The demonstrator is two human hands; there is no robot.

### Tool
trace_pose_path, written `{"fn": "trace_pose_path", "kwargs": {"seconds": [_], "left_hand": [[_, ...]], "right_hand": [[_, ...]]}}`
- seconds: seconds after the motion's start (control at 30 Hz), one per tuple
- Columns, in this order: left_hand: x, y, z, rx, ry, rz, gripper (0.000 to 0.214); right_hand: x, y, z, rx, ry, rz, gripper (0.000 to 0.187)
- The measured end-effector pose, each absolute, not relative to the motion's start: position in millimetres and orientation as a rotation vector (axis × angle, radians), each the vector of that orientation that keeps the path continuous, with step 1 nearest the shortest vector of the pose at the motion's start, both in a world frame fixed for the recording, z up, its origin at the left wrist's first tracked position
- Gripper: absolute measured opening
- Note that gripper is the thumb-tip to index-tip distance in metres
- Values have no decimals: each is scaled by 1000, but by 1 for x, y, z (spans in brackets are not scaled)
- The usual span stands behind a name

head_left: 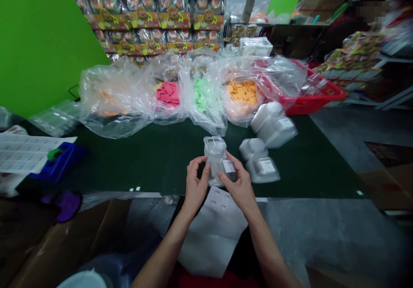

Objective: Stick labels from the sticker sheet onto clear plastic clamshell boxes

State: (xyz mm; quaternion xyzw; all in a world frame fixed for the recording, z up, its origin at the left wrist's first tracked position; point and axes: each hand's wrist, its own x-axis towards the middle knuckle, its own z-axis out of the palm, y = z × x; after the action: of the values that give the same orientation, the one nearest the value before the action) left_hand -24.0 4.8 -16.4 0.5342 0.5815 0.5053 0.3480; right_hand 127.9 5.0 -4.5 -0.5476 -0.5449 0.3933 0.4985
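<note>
A small clear plastic jar (215,151) with a white label stands at the near edge of the dark green table (145,159). My left hand (195,185) grips its left side with curled fingers. My right hand (237,184) holds its right side, thumb pressed on the label. A sheet of white stickers (219,200) lies just below the jar, on my lap. To the right, several finished white jars (260,163) with labels lie on their sides.
Open plastic bags of pink (168,92), green (204,93) and orange (242,92) pieces line the table's far side. A red basket (318,96) sits at the back right. Label sheets (22,152) and a blue tray (60,161) lie at left. Stacked product boxes stand behind. Another person is at the far right.
</note>
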Motion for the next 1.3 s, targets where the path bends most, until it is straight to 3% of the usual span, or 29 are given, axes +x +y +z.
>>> {"fn": "trace_pose_path", "kwargs": {"seconds": [0.37,0.7,0.83,1.0,1.3], "left_hand": [[-24,0,20,1521,1403,1305,29],[-11,-11,51,1903,1514,1278,20],[-7,-16,59,1871,1471,1215,11],[-5,-21,73,1778,1348,1225,22],[-17,-4,71,2354,1086,1135,16]], "right_hand": [[137,-3,17,-1164,-1270,1038,61],[172,-8,48,-1095,-1214,1300,53],[173,-13,54,-1109,-1210,1265,54],[179,-26,70,-1095,-1229,1257,51],[220,-40,77,-1059,-1161,1507,47]]}}
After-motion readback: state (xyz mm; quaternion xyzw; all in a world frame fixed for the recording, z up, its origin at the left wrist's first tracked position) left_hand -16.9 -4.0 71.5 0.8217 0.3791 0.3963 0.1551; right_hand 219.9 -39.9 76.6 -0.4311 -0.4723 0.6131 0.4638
